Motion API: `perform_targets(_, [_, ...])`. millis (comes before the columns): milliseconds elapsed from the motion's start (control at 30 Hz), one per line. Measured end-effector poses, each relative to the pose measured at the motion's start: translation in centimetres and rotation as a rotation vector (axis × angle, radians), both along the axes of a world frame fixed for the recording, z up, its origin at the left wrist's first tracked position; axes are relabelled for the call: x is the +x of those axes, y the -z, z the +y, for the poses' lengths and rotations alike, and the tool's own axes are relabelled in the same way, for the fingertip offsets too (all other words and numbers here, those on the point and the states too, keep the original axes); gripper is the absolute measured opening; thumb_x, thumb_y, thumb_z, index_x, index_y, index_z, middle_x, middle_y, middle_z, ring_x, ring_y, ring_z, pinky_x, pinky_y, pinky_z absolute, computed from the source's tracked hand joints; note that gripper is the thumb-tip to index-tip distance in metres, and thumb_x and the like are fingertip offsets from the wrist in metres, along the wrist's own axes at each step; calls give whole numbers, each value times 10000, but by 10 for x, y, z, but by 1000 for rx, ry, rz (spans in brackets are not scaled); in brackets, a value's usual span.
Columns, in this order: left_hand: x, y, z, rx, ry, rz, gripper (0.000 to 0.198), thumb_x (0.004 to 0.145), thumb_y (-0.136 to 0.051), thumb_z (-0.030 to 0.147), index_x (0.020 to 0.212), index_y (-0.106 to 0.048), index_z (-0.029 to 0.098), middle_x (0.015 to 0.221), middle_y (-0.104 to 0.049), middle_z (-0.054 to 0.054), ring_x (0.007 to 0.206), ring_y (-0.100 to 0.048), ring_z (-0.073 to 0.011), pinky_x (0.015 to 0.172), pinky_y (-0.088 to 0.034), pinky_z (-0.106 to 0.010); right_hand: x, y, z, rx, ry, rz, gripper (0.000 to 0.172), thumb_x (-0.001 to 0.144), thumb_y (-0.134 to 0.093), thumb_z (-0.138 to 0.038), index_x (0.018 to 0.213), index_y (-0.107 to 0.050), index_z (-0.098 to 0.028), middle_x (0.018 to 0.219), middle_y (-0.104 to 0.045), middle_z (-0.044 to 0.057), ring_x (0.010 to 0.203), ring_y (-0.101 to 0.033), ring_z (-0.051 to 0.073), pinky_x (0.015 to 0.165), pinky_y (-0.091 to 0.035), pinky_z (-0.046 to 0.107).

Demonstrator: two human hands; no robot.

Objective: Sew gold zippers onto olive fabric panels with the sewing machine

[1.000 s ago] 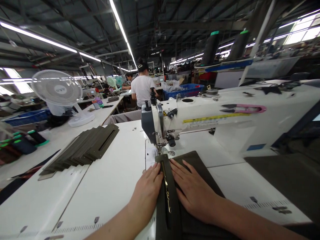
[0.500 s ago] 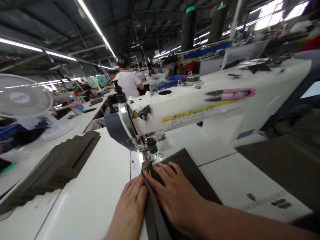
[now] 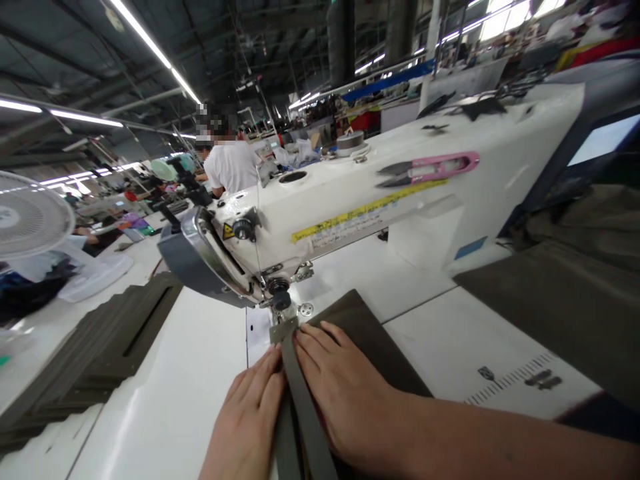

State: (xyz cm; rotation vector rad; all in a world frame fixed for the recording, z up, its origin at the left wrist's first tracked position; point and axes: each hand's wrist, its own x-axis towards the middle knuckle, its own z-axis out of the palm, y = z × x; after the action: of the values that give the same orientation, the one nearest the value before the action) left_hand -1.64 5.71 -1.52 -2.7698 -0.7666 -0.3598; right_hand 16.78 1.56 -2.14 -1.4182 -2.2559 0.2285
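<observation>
Beneath the needle and presser foot of a white sewing machine (image 3: 350, 207) lies a dark olive fabric panel (image 3: 357, 320). A narrow strip of the same colour (image 3: 300, 387) runs from the presser foot (image 3: 281, 320) toward me, between my hands. My left hand (image 3: 250, 407) lies along the strip's left side, fingers stretched forward, their tips just short of the foot. My right hand (image 3: 345, 387) rests flat on the panel, fingers extended, index finger against the strip's right edge. Both thumbs are mostly hidden.
Stacked olive pieces (image 3: 100, 353) lie to the left, with a white fan (image 3: 30, 213) behind them. Pink-handled thread snips (image 3: 430, 168) rest on the machine arm. More dark fabric (image 3: 550, 313) lies at right. A person in a white shirt (image 3: 233, 163) sits ahead.
The view has shifted, so the machine sits further left in the picture. The strip's end, folded up between the fingers before, now lies flatter at the presser foot. Both hands stay beside it.
</observation>
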Motion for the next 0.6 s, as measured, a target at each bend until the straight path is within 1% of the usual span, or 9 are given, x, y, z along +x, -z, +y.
perform_targets(67, [1,-2,-1,-22,-15,-30,346,844,-316,105,1143,-487,141,1216,-548,-130,1091,-532,-221,847,-498,-351,3,-3,-3,-20,-63,-53,491,887,-348,-267,1327,-365,-49,1374,-345,189,1291,-244,302,1063,-159,482])
perform_targets(167, [0,2,-3,-72,-22,-95,385,841,-329,95,1205,-445,139,1210,-554,-130,1089,-536,-207,861,-486,-359,5,-3,-6,-8,-100,-94,483,874,-352,-201,1344,-349,-91,1401,-304,160,1315,-189,282,1071,-158,479])
perform_targets(267, [1,12,-4,-101,-38,-133,385,823,-345,73,1161,-506,163,1221,-549,-122,1108,-521,-215,930,-417,-429,4,1,-8,29,-86,-105,511,860,-362,-178,1366,-313,-127,1415,-284,132,1317,-188,265,1072,-180,474])
perform_targets(367, [5,19,-7,-75,-109,-204,389,821,-333,47,1107,-561,179,1206,-560,-110,1103,-518,-221,946,-372,-483,2,5,-8,59,-80,-109,538,863,-360,-176,1390,-252,-156,1425,-269,101,1322,-177,241,1076,-190,465])
perform_targets(467, [8,17,-11,-97,-176,-244,374,842,-327,38,1052,-598,188,1174,-578,-97,1080,-527,-209,942,-377,-472,2,4,-8,44,-94,-130,560,863,-363,-177,1402,-210,-148,1420,-273,106,1320,-183,244,1065,-216,478])
perform_targets(600, [9,6,-8,-136,-129,-131,326,857,-359,61,1061,-594,159,1173,-577,-122,1086,-531,-219,938,-397,-464,2,2,-3,13,-122,-172,541,862,-376,-183,1388,-256,-141,1421,-254,123,1317,-178,270,1050,-225,512])
